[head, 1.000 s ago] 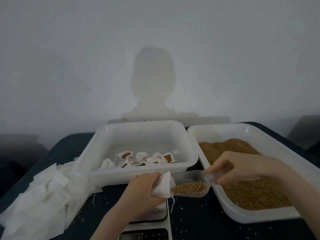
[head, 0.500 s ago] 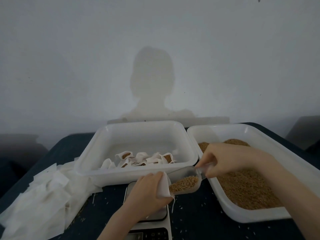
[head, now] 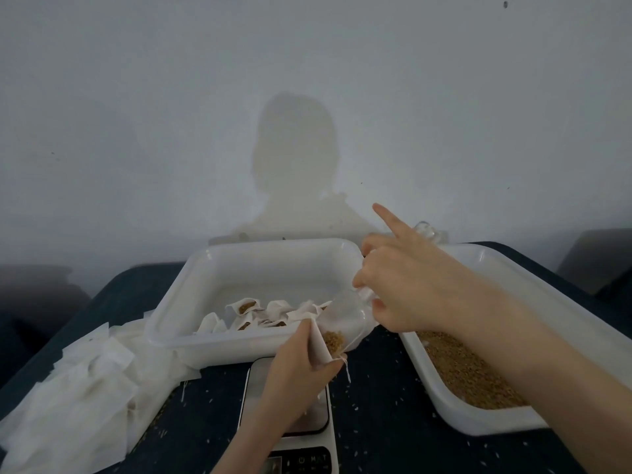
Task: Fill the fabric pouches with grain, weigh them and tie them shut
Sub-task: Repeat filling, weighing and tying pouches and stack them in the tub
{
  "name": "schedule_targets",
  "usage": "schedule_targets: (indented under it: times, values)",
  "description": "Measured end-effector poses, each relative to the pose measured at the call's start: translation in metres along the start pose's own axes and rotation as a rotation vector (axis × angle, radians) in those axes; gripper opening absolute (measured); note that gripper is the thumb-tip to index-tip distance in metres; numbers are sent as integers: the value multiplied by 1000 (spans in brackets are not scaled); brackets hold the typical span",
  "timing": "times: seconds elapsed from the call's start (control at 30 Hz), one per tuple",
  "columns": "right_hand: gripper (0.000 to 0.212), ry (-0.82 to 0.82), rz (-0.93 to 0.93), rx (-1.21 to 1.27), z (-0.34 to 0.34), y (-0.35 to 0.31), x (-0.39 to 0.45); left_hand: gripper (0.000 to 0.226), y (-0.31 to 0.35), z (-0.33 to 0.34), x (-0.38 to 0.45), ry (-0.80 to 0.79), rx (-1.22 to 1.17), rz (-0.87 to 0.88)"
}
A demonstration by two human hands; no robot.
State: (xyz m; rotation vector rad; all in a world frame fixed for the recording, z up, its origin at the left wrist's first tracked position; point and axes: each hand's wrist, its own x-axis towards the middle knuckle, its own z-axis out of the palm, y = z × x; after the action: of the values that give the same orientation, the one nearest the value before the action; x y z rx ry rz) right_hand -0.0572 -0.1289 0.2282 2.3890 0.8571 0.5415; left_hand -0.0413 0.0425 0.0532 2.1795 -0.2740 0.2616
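Note:
My left hand [head: 294, 367] holds a white fabric pouch [head: 319, 350] open above the scale [head: 290, 429]. My right hand [head: 407, 289] grips the handle of a clear plastic scoop [head: 345, 323], with the forefinger pointing up. The scoop is tipped steeply, handle up, and its mouth sits in the pouch opening. Brown grain [head: 333, 338] lies at the scoop's lip inside the pouch. To the right is a white tray of grain [head: 472, 374]. Several filled pouches [head: 273, 314] lie in the white tub [head: 246, 343] behind the scale.
A heap of flat, unfilled white pouches [head: 75, 398] lies at the left on the dark table [head: 386, 422]. Loose grains are scattered over the table around the scale. A pale wall stands close behind the tub and tray.
My right hand has lifted and tilted the scoop from nearly level to steep, and the grain has slid down toward the pouch. My left hand has stayed over the scale with the pouch.

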Motion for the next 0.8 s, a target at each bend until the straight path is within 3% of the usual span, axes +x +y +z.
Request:
schedule_targets:
  times: [0.23,0.37,0.47,0.6,0.7,0.8]
  values:
    - [16,-46,0,-69,-15,-4,-2,43,-4,2,2,13,-21,-7]
    - [21,-32,-30,-124,-22,-8,1,43,-2,6,3,15,17,-20]
    - [31,-10,-40,-153,-26,-9,6,57,2,10,2,35,37,-30]
    - [37,15,-46,-201,-21,-5,12,52,5,10,2,30,22,-42]
    - [23,-61,-18,-123,-14,4,11,54,4,6,4,43,30,-53]
    - [26,-249,65,121,-8,18,0,41,5,3,6,48,34,-44]
